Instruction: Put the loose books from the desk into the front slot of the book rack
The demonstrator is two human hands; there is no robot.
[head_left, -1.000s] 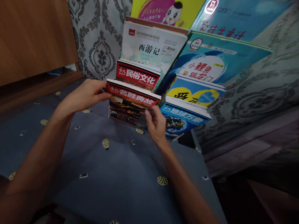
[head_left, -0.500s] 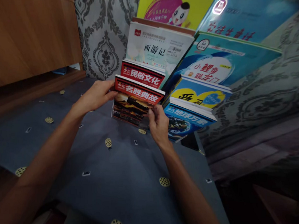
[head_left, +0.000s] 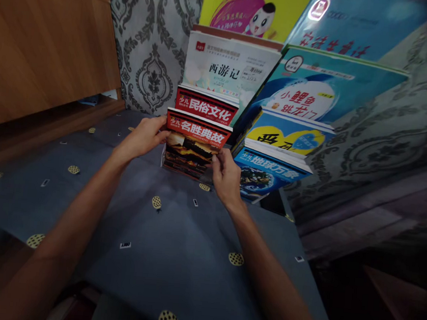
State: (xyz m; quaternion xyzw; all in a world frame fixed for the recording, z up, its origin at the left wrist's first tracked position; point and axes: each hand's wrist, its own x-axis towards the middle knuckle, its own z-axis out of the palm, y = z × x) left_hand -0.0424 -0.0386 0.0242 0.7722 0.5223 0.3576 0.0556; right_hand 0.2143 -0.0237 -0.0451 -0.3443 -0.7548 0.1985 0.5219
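Upright at the front of the left stack stands a book (head_left: 190, 151) with a red title band and a dark golden cover picture. My left hand (head_left: 147, 134) grips its left edge, thumb in front and fingers behind. Around its right edge, my right hand (head_left: 227, 177) is closed, thumb on the cover. Just behind it stands another red book (head_left: 207, 105), with a pale book (head_left: 230, 62) farther back. The right stack has a blue book (head_left: 267, 174) in front and a blue-and-yellow book (head_left: 289, 134) behind that.
Taller books rise behind, among them a teal book (head_left: 330, 83) and a yellow-green book (head_left: 284, 10). A wooden cabinet (head_left: 52, 44) borders the left. The dark blue patterned cloth (head_left: 177, 246) covers the surface, and a dark flat object (head_left: 273, 202) lies near its right edge.
The view has shifted slightly, and the front red book's right edge has come a little to the left. Both hands keep their hold on it.
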